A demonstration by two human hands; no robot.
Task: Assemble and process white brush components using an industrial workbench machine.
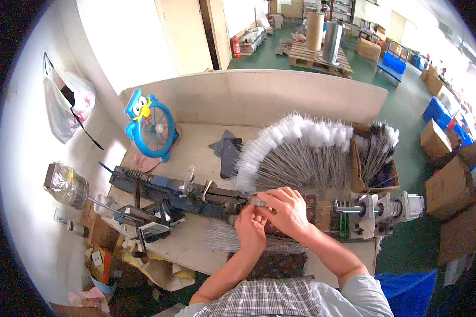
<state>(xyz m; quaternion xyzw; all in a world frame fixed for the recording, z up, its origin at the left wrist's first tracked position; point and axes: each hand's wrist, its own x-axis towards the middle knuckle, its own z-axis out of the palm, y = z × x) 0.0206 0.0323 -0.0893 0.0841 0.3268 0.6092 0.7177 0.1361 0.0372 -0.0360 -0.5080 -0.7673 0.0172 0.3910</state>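
Note:
My left hand point(250, 228) and my right hand point(286, 210) meet at the middle of a long dark bench machine point(169, 187). The fingers of my left hand are curled together, and what they pinch is too small to make out. My right hand's thumb and fingers close over a small metal fitting point(256, 202) at the end of the machine's bar. Just beyond my hands lies a wide fan of white-tipped wire brushes point(296, 142), stems toward me. Loose thin wires point(222, 236) lie on the bench beside my left wrist.
A carton point(375, 185) of dark and white brushes stands right of the pile. A motor with a shaft point(407, 207) sits at the bench's right end. A blue duck-shaped fan point(154, 127) and a dark phone point(230, 157) lie farther back. A low board point(259, 95) borders the far edge.

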